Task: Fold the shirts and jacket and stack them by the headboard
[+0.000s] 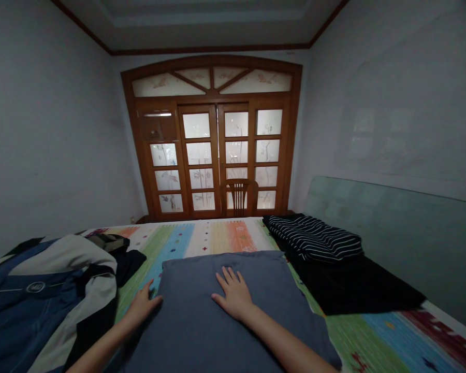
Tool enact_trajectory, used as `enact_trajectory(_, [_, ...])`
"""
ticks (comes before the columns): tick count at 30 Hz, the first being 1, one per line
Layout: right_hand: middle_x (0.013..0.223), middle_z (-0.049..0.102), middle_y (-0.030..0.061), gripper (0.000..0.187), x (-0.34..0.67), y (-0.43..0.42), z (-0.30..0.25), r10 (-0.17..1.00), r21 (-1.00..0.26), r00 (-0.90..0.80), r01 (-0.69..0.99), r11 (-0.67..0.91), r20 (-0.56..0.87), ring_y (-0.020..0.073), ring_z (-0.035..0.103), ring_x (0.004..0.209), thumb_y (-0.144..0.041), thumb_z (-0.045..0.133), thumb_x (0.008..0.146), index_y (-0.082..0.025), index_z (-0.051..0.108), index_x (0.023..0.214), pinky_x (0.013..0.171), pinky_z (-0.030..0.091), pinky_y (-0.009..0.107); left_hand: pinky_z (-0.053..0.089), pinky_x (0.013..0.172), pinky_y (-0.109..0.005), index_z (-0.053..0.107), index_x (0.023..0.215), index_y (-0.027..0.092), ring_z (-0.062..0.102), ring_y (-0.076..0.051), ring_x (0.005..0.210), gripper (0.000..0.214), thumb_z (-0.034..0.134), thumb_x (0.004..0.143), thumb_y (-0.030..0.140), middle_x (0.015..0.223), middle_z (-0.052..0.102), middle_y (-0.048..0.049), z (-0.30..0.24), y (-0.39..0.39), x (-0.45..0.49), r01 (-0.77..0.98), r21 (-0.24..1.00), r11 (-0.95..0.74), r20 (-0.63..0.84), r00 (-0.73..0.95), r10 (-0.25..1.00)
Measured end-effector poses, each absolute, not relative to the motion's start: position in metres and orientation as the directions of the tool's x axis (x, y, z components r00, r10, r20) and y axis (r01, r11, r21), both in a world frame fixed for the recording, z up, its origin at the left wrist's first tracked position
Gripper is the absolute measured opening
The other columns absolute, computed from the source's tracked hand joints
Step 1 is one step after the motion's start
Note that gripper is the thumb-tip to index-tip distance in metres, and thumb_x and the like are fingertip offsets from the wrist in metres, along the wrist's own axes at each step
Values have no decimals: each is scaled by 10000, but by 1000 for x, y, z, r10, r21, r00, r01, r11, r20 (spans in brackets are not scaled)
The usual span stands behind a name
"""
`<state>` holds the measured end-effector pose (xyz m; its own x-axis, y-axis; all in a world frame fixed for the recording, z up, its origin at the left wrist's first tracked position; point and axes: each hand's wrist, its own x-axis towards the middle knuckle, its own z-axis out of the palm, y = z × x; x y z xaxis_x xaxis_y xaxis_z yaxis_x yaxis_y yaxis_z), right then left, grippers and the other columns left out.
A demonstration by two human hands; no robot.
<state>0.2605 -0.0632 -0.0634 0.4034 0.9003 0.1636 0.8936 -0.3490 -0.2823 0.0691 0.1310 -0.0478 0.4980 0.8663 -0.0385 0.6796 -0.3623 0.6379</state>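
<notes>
A grey-blue piece of cloth, perhaps a folded garment, lies spread nearly flat in front of me. My right hand rests palm down on its upper middle, fingers spread. At the cloth's left edge is my left hand, its thumb and fingers apart; whether the thumb touches the edge I cannot tell. Neither hand grips anything. The near end of the cloth runs out of view at the bottom.
A multicoloured striped bedspread lies underneath. On the left is a heaped blue and grey jacket; on the right, a black-and-white striped garment tops black clothing. Beyond stand a pale headboard, a wooden chair and glazed doors.
</notes>
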Motion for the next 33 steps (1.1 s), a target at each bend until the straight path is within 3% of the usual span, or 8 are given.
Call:
enact_trajectory(6, [1376, 219, 86, 594, 259, -64, -62, 899, -279, 405, 894, -351, 167, 233, 158, 1261, -553, 311, 796, -214, 329, 1284, 1011, 103, 421, 492, 600, -298, 345, 1117, 56, 614, -238, 696, 735, 625, 471, 266, 807, 588, -85, -39, 126, 66, 519, 854, -22, -255, 457, 852])
enact_trajectory(9, [1376, 218, 83, 588, 260, -64, -63, 898, -291, 403, 893, -344, 174, 228, 156, 1262, -549, 314, 797, -219, 329, 1283, 1012, 102, 418, 494, 551, -291, 414, 991, 102, 618, -233, 629, 669, 676, 438, 372, 687, 603, -53, -32, 121, 69, 520, 849, 96, -395, 502, 769])
enact_trajectory(12, [1377, 216, 80, 590, 261, -64, -65, 899, -296, 406, 890, -346, 168, 224, 149, 1264, -559, 303, 797, -224, 330, 1282, 1013, 95, 418, 473, 462, -270, 495, 811, 133, 614, -226, 564, 547, 655, 441, 503, 605, 604, -52, -30, 123, 70, 601, 798, 48, -447, 537, 715])
enact_trajectory(16, [1377, 214, 85, 594, 260, -64, -63, 900, -310, 404, 887, -342, 163, 225, 148, 1264, -562, 304, 797, -220, 331, 1282, 1013, 89, 418, 501, 525, -275, 530, 807, 146, 631, -238, 686, 508, 594, 502, 547, 724, 636, -75, -38, 134, 68, 615, 788, -41, -416, 580, 700])
enact_trajectory(19, [1374, 221, 88, 584, 259, -66, -61, 899, -325, 404, 884, -336, 168, 230, 157, 1262, -548, 322, 797, -215, 341, 1277, 1013, 94, 421, 502, 704, -287, 527, 909, 138, 594, -249, 881, 483, 579, 537, 442, 938, 626, -106, -43, 138, 69, 579, 808, -112, -334, 606, 721])
enact_trajectory(23, [1358, 272, 74, 441, 260, -67, -59, 902, -336, 391, 887, -316, 182, 203, 195, 1252, -353, 268, 857, -196, 382, 1254, 1013, 120, 403, 475, 788, -288, 549, 935, 123, 562, -262, 948, 458, 569, 508, 288, 991, 620, -100, -39, 138, 73, 578, 781, -237, -229, 618, 752])
enact_trajectory(29, [1324, 347, 49, 430, 260, -71, -53, 904, -400, 410, 853, -335, 120, 166, 257, 1230, -151, 300, 805, -183, 448, 1207, 1012, 182, 346, 511, 570, -282, 485, 1092, 144, 627, -221, 689, 597, 605, 537, 327, 829, 658, -53, -32, 140, 66, 482, 867, -128, -239, 626, 742])
enact_trajectory(33, [1353, 279, 96, 456, 239, -88, -50, 942, -394, 316, 884, -250, 112, 214, 174, 1258, -201, 345, 806, -128, 380, 1255, 1018, 178, 373, 485, 472, -256, 471, 1103, 168, 613, -192, 571, 618, 621, 535, 358, 689, 647, -15, -32, 142, 51, 419, 905, -76, -220, 611, 760])
